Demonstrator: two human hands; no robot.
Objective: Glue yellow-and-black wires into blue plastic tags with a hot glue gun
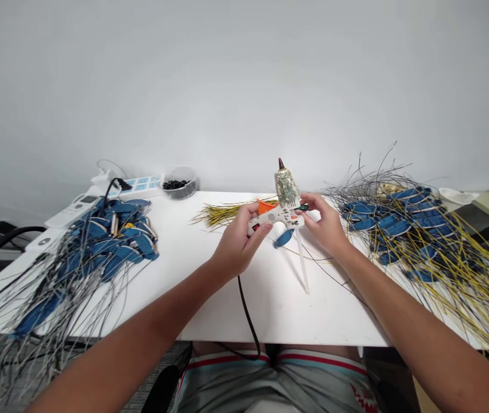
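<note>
My left hand [242, 238] is wrapped round the handle of a white hot glue gun [286, 217], whose nozzle points up and away from me. Grey-green residue covers its front, and an orange trigger shows beside my fingers. Out of its back end a translucent glue stick [303, 267] slants down towards the table. At the gun's right side, my right hand [324, 223] pinches a small dark green piece [302, 207]; its kind is not clear. Below the gun is a blue oval part [283, 238], partly hidden, with thin wires trailing right.
Blue parts with grey wires [119, 241] are heaped at the left, and more with yellow and black wires [425, 229] at the right. A yellow wire bundle [218, 215], a clear tub [179, 183] of black pieces and a power strip [143, 184] lie along the back. A black cord [247, 312] crosses the front edge.
</note>
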